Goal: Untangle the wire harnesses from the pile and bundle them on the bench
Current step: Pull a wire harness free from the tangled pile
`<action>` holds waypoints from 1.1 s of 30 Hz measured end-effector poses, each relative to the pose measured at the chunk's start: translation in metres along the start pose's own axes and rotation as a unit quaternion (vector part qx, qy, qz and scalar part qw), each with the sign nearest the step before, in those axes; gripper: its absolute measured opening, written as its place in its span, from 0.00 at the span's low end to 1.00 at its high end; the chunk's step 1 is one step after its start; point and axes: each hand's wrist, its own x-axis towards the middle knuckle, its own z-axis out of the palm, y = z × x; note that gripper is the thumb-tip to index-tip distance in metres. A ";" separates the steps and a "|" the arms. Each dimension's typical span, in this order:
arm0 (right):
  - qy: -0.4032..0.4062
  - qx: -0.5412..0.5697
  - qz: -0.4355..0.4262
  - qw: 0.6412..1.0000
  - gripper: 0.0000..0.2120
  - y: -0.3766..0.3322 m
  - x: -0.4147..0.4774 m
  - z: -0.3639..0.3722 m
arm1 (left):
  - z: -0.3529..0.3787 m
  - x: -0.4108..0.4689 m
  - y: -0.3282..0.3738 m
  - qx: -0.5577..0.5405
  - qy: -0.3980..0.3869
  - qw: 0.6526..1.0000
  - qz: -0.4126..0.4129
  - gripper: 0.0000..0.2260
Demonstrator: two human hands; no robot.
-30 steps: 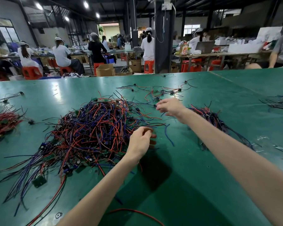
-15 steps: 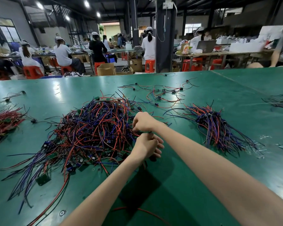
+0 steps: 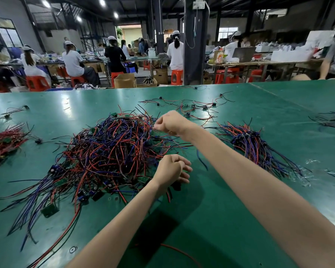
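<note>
A big tangled pile of red, blue and black wire harnesses (image 3: 108, 149) with small green boards lies at the middle of the green bench (image 3: 211, 219). My left hand (image 3: 170, 171) is at the pile's near right edge, fingers curled round a harness whose black connector and red wire hang below it. My right hand (image 3: 170, 122) is raised over the pile's far right side, curled and pinching thin wires that run down into the pile. A sorted bundle of harnesses (image 3: 255, 144) lies to the right of my right forearm.
Several loose harnesses (image 3: 193, 109) lie spread behind the pile. A red wire heap (image 3: 4, 142) sits at the left edge and dark wires (image 3: 333, 118) at the far right. A single red wire (image 3: 178, 250) lies near me. Seated workers fill the benches beyond.
My right hand came back from beside the sorted bundle to the pile next to my left hand, then rose up and away over the pile's far right side. My left hand stayed at the pile's near edge.
</note>
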 end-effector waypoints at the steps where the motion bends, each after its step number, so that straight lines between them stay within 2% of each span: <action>1: 0.019 0.045 -0.012 0.999 0.12 -0.002 -0.002 -0.002 | -0.001 0.000 0.001 -0.015 0.006 1.000 0.000 0.12; 8: 0.105 0.274 -0.048 0.955 0.08 -0.012 -0.009 -0.014 | -0.003 0.002 0.012 -0.147 0.028 0.989 0.016 0.09; 12: 0.094 0.291 -0.069 0.950 0.09 -0.020 -0.011 -0.018 | -0.007 0.001 0.019 -0.250 0.042 0.966 0.053 0.10; 14: 0.101 0.337 -0.075 0.933 0.09 -0.022 -0.013 -0.021 | -0.012 0.001 0.021 -0.307 0.046 0.948 0.065 0.11; 16: 0.071 0.393 -0.065 0.914 0.08 -0.021 -0.014 -0.024 | -0.017 0.001 0.024 -0.361 0.059 0.929 0.060 0.11; 21: 0.027 0.453 -0.060 0.889 0.06 -0.005 -0.018 -0.029 | -0.029 0.006 0.028 -0.454 0.109 0.883 0.048 0.10; 24: -0.037 0.452 -0.068 0.889 0.04 0.010 -0.025 -0.034 | -0.036 0.007 0.030 -0.519 0.114 0.846 0.042 0.12; 27: -0.151 0.446 -0.084 0.878 0.04 0.031 -0.032 -0.041 | -0.044 0.008 0.033 -0.562 0.107 0.820 0.017 0.14; 30: -0.279 0.391 -0.086 0.873 0.05 0.053 -0.039 -0.048 | -0.042 0.008 0.036 -0.573 0.101 0.813 -0.004 0.14; 33: -0.360 0.312 -0.067 0.877 0.10 0.077 -0.047 -0.052 | -0.033 0.004 0.038 -0.543 0.068 0.837 -0.003 0.13</action>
